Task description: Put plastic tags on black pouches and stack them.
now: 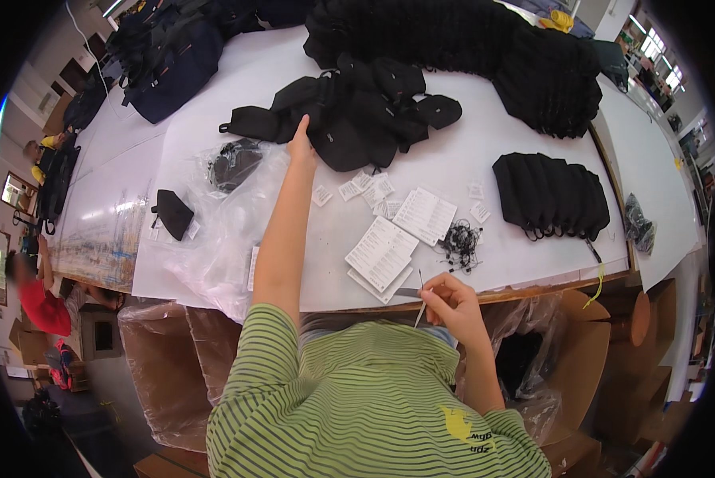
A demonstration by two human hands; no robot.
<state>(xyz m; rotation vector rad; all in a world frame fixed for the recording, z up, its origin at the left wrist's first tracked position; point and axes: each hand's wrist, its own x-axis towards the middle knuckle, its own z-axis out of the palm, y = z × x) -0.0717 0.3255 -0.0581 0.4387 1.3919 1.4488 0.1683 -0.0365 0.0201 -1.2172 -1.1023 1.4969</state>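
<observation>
My left hand [301, 145] reaches far across the white table to a loose heap of small black fabric pouches [349, 139]. Its thumb lies against a pouch at the heap's near left side, and the other fingers are hidden by the dark cloth. Close to the table's front edge, my right hand [451, 304] pinches a slim, pale metal tool [420, 312] whose exact kind is unclear. Left of that hand lie printed white cards [381, 253]. A tangle of black strings [459, 245] sits just beyond it. Small white labels [367, 188] are scattered below the heap.
A crumpled clear plastic bag [214, 231] and a single black pouch [173, 213] lie to the left. A neat row of black pouches [550, 197] is at right, with large black stacks [453, 40] behind. Cardboard boxes [162, 374] stand below the edge; a person in red [43, 307] is far left.
</observation>
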